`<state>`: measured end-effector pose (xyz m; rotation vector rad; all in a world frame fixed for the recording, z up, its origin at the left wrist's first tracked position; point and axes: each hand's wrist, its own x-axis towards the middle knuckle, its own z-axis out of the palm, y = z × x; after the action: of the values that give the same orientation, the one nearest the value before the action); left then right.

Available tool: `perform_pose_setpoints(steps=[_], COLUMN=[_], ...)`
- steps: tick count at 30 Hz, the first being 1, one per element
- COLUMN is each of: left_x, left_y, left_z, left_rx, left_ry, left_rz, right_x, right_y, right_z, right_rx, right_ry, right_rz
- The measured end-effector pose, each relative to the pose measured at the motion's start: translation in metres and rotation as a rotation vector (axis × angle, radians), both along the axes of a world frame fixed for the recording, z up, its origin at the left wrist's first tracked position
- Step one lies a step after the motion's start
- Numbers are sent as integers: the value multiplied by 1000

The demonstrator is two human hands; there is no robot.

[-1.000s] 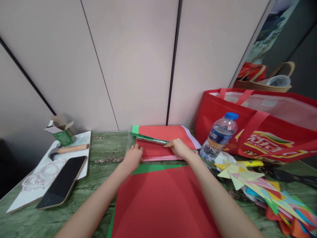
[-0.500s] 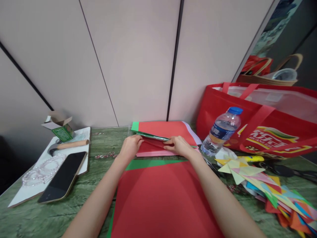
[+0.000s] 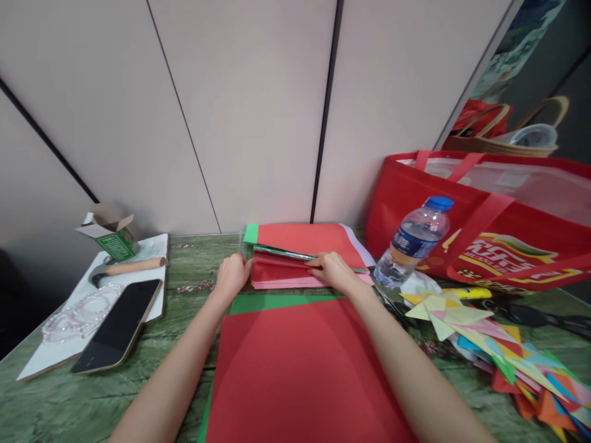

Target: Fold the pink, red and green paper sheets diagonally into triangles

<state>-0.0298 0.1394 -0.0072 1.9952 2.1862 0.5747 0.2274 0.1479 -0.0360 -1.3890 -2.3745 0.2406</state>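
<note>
A stack of coloured paper (image 3: 300, 240), orange-red on top with pink, green and lilac edges, lies against the wall in what looks like a clear plastic sleeve. Across it runs a raised, shiny dark edge (image 3: 282, 251). My right hand (image 3: 336, 269) pinches the right end of that edge, its thumb in front. At the stack's left side is my left hand (image 3: 232, 275), fingers curled and thumb close to the corner; whether it grips the sleeve is hidden. Nearer to me, between my forearms, a large red sheet (image 3: 305, 375) covers most of a green sheet (image 3: 277, 303).
On the left are a phone (image 3: 117, 326), a hammer (image 3: 132, 267), beads (image 3: 83, 314) and a small open box (image 3: 113, 237). To the right stand a water bottle (image 3: 413, 243) and a red bag (image 3: 484, 215), with folded paper pieces (image 3: 517, 357) in front.
My left hand has let go of the dark edge and moved left to the stack's corner. The right hand keeps its pinch in nearly the same place.
</note>
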Motion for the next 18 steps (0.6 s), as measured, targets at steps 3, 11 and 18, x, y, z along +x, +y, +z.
perform_pose_setpoints(steps=[3,11,18], left_x=[-4,-2,7], left_y=[6,7,-4], left_z=[-1,2,15], left_rx=[-97,-157,-186], left_ry=[-119,-602,-931], left_rz=[-26,-18,-71], right_x=[0,-1,-1], right_y=[0,-4,-4], right_z=[0,4,6], right_rx=[0,-6,-12], right_ry=[-12,-18,-48], right_rz=[4,7,3])
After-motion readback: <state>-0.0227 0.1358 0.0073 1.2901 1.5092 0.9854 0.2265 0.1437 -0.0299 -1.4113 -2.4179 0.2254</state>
